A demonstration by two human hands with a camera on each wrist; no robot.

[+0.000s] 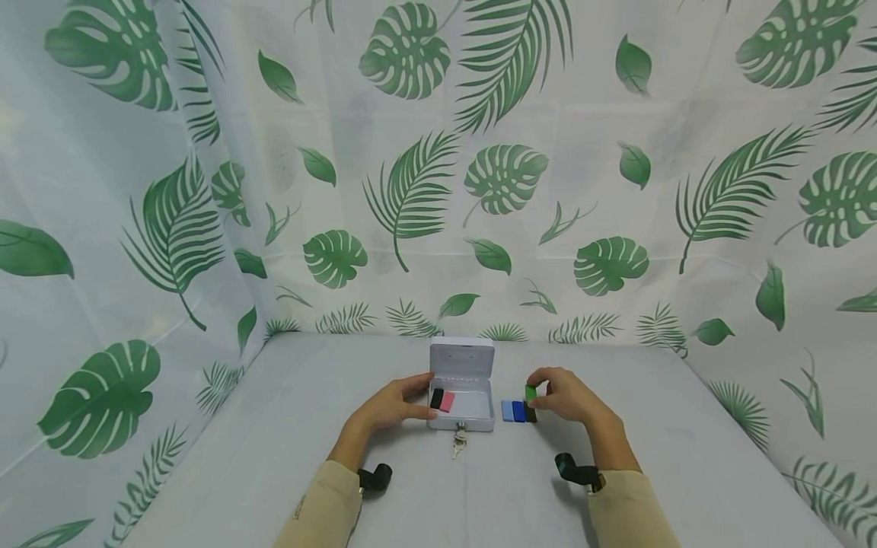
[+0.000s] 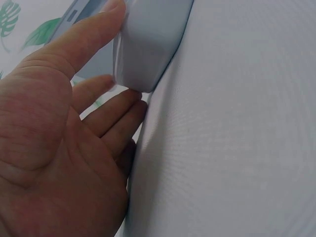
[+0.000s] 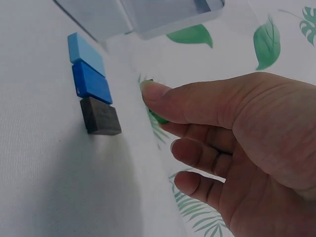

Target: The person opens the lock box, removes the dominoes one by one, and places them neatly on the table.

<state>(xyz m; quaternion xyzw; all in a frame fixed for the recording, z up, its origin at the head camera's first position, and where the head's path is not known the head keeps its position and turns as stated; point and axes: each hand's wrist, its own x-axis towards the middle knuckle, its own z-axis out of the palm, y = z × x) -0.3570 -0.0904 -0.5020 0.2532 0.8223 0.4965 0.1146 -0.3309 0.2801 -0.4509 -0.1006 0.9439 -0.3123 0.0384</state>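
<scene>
A pale metal cash box (image 1: 471, 426) stands with its lid raised. Inside, at the left, lie a black block (image 1: 437, 398) and a pink block (image 1: 447, 402). My left hand (image 1: 389, 403) touches the box's left side, thumb by the front corner and fingers farther back, loosely extended. Between thumb and fingertips, my right hand (image 1: 565, 394) pinches a green block (image 1: 530, 392), mostly hidden by the thumb in the right wrist view. Below it, a light blue block (image 3: 86, 53), a blue block (image 3: 92, 83) and a dark brown block (image 3: 101, 117) form a row on the table.
Keys (image 1: 460, 440) hang from the lock at the box's front. The box's raised lid (image 1: 462, 359) stands at the back. A pale cloth covers the table (image 1: 425, 502), and leaf-printed curtains (image 1: 438, 190) rise behind it and on both sides.
</scene>
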